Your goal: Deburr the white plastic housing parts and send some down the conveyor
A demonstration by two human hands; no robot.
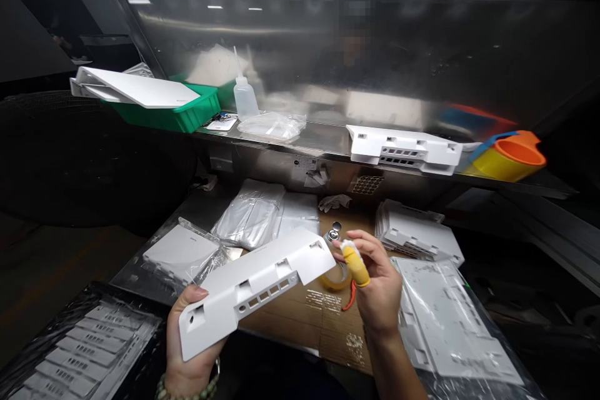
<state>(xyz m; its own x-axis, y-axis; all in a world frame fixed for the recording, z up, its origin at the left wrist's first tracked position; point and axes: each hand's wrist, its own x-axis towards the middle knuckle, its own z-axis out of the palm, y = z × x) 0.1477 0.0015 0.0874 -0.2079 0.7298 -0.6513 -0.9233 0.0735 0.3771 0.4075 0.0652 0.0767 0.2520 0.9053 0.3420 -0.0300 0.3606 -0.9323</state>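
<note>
A white plastic housing panel (262,287), with a row of square port cutouts along its edge, is tilted up in my left hand (194,325). The left thumb lies over its near left corner, and the fingers are hidden beneath. My right hand (377,290) is raised just beyond the panel's right end, with its fingers loosely curved and apart. Yellow wrapping covers the right thumb, and white, cloth-like material shows at its tip. Behind these fingers stands a small container with a round metal top (334,232). A roll of tape (336,276) lies below it, partly hidden.
Bagged panels lie at left (180,253) and right (450,319); more panels (415,231) are stacked behind. Clear plastic bags (250,212) rest at the back. The shelf holds a green bin (187,114), a squeeze bottle (244,99), another panel (405,147) and a yellow-orange tape roll (510,156).
</note>
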